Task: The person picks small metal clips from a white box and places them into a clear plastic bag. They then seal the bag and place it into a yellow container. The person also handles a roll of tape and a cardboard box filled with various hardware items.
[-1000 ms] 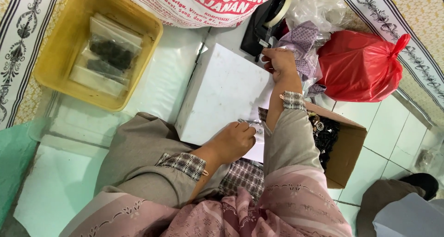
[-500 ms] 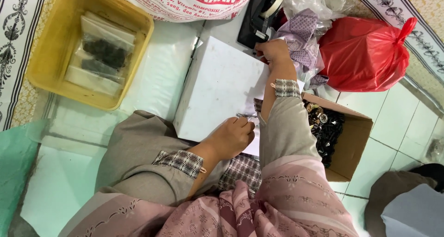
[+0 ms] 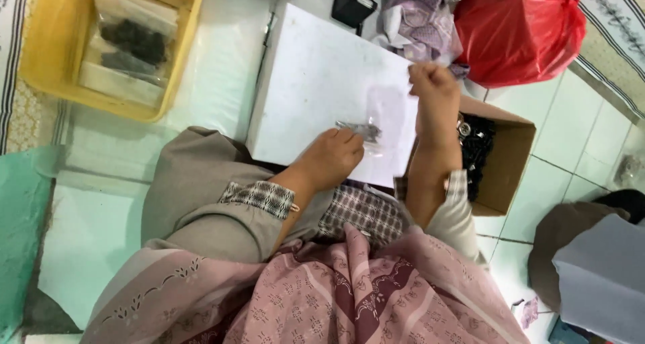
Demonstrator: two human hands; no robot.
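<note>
Pinching small metal pieces, left hand; right hand lifting clear bag.

Small metal parts — blurred (indistinct)

floor: pale tiles | patterned mat at edge | light: soft, even
</note>
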